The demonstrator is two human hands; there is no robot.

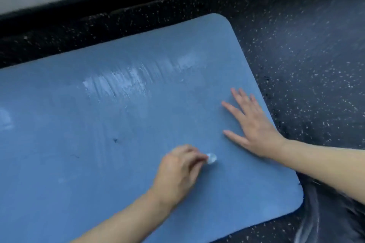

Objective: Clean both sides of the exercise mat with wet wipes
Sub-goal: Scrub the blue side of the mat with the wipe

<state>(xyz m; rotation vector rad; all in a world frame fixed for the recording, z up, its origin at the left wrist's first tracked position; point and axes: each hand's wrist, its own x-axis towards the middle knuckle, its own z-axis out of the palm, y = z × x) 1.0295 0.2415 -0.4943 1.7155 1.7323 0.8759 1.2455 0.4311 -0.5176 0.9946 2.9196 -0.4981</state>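
Observation:
A blue exercise mat lies flat on the dark speckled floor, its rounded end to the right. Shiny wet streaks run across its far part. My left hand presses down on the mat near its middle, fingers closed on a small balled-up wet wipe that peeks out at the fingertips. My right hand rests flat on the mat near its right edge, fingers spread, holding nothing.
Black speckled rubber floor surrounds the mat. A black baseboard and a pale wall run along the far side. Small dark specks lie on the mat left of my left hand. Dark clothing shows at the bottom right.

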